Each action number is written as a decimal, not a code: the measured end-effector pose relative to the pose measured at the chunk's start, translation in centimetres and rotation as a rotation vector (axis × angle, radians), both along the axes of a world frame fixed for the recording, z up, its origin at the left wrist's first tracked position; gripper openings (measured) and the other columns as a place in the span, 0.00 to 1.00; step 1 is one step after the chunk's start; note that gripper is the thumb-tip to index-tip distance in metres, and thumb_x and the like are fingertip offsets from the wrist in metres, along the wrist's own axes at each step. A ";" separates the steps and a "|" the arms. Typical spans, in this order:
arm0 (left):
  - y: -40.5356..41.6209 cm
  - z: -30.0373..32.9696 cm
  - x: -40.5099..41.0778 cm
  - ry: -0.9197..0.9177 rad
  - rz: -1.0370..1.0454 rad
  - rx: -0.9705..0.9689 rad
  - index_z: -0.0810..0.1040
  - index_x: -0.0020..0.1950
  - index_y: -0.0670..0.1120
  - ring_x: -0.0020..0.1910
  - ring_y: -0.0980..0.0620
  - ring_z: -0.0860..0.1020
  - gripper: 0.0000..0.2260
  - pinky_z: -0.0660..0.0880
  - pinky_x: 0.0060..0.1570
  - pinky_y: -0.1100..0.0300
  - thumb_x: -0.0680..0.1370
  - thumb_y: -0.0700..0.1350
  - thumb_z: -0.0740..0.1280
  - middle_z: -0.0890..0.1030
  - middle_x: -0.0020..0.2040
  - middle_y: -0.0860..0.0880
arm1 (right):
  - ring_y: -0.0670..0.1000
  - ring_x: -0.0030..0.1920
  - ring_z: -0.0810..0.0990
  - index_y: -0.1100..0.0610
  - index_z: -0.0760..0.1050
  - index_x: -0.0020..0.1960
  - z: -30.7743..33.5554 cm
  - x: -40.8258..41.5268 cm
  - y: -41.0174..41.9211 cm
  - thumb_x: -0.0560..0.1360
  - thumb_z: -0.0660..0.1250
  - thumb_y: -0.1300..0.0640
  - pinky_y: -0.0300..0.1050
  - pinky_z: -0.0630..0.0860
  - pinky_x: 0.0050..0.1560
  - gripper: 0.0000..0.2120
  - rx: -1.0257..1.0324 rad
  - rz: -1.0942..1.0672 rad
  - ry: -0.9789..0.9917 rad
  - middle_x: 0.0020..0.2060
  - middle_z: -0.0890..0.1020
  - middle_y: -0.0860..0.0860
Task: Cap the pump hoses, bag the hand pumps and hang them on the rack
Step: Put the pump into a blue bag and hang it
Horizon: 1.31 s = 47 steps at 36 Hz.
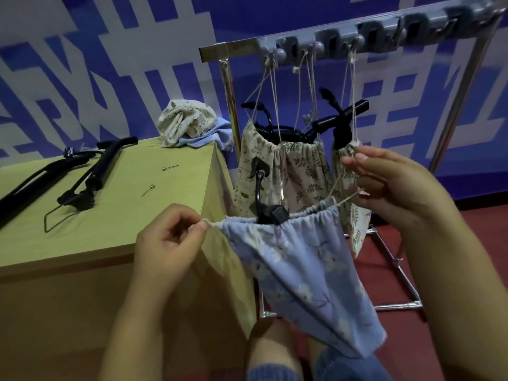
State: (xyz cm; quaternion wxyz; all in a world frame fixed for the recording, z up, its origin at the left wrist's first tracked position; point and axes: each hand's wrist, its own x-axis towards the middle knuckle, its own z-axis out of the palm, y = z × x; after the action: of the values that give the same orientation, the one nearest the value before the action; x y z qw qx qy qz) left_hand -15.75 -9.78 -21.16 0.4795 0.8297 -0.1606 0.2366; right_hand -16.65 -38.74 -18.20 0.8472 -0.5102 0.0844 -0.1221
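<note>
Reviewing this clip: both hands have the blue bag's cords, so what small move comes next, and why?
Probably lift the blue bag to a free hook on the rack. The left hand and right hand pinch its cords, its mouth looks cinched, and other bags already hang there.

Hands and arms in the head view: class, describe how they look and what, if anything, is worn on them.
Both the left hand and the right hand are bare: no gloves, rings or watch show. The forearms are bare too, with no sleeves in view. The fingers have short, unpainted nails.
</note>
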 end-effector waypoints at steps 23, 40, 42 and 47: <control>0.5 -1.3 2.3 -0.010 0.304 -0.452 0.73 0.40 0.52 0.30 0.55 0.67 0.09 0.65 0.30 0.60 0.76 0.40 0.66 0.72 0.34 0.51 | 0.41 0.19 0.61 0.57 0.69 0.50 -0.6 0.1 -3.5 0.77 0.57 0.69 0.30 0.57 0.20 0.09 0.249 -0.087 -0.022 0.43 0.80 0.56; 1.8 -1.4 3.5 0.042 0.457 -0.817 0.67 0.42 0.52 0.32 0.61 0.72 0.11 0.71 0.31 0.70 0.78 0.36 0.60 0.72 0.40 0.51 | 0.42 0.21 0.59 0.56 0.69 0.50 -0.9 -0.8 -5.5 0.77 0.58 0.69 0.32 0.57 0.21 0.09 0.397 -0.185 -0.026 0.37 0.82 0.54; 0.8 0.0 3.2 0.097 0.324 -0.892 0.68 0.44 0.50 0.42 0.57 0.76 0.10 0.75 0.42 0.66 0.79 0.36 0.60 0.74 0.45 0.51 | 0.41 0.20 0.60 0.56 0.68 0.47 -0.4 -0.8 -5.3 0.76 0.59 0.70 0.31 0.57 0.21 0.10 0.284 -0.220 -0.107 0.40 0.82 0.55; -4.1 5.9 1.7 0.143 -0.150 -0.645 0.71 0.44 0.47 0.35 0.55 0.78 0.07 0.80 0.44 0.59 0.79 0.37 0.60 0.80 0.34 0.52 | 0.41 0.22 0.68 0.55 0.72 0.44 4.0 -1.6 -3.7 0.72 0.63 0.68 0.31 0.67 0.24 0.08 0.009 0.028 -0.293 0.41 0.84 0.56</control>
State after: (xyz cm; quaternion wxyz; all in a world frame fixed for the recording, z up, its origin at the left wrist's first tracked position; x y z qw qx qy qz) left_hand -14.02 -13.89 -15.28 0.7435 0.6355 -0.1039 0.1806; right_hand -18.24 -42.42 -14.24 0.8542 -0.4844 -0.0466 -0.1831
